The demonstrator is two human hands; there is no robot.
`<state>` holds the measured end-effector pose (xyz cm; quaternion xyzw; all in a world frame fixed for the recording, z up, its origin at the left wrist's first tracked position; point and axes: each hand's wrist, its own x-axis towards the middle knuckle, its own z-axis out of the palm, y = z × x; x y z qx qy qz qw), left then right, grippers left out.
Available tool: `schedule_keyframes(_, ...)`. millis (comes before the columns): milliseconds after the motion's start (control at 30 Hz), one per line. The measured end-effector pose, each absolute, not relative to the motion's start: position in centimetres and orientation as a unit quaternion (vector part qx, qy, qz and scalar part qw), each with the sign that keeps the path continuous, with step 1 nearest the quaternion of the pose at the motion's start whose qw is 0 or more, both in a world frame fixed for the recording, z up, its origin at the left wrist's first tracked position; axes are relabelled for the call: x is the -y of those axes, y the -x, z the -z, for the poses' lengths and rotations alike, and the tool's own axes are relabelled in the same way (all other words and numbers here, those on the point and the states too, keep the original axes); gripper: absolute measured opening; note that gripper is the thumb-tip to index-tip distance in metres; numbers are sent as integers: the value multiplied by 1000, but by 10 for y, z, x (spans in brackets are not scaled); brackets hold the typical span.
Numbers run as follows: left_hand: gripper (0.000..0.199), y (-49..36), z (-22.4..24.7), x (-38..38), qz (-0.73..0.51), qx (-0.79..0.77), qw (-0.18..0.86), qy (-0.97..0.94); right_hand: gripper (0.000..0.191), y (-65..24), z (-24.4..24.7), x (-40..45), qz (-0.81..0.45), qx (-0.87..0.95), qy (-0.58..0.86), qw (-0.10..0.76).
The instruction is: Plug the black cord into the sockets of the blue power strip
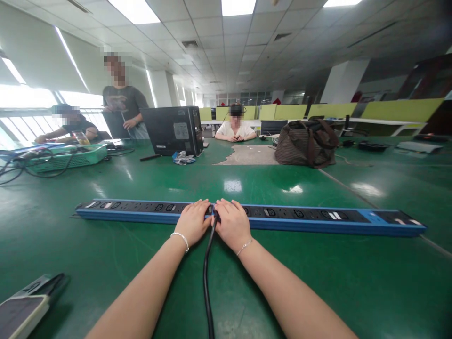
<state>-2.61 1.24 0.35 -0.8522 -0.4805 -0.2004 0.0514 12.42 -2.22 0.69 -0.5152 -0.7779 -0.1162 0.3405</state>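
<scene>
Blue power strip (300, 225), long axis left-right; hands (233, 224) gripping its middle and black cable (207, 278).

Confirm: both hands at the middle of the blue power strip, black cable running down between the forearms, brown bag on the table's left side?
Bag's wrong: the head view shows the brown bag right of centre, on the table. Left hand, right hand, power strip and black cable as stated.

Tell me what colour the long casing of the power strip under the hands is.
Blue, on the power strip's casing; the head view shows it best.
</scene>
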Motion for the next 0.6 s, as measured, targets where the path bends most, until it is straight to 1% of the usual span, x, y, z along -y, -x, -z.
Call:
schedule_keyframes(300, 41, 24, 0, -8, 208, 492, 88, 841, 26, -128, -9, 22, 95, 775, 517, 350)
schedule_keyframes(600, 40, 20, 3, -7, 225, 504, 93, 829, 26, -129, -5, 22, 78, 773, 517, 359)
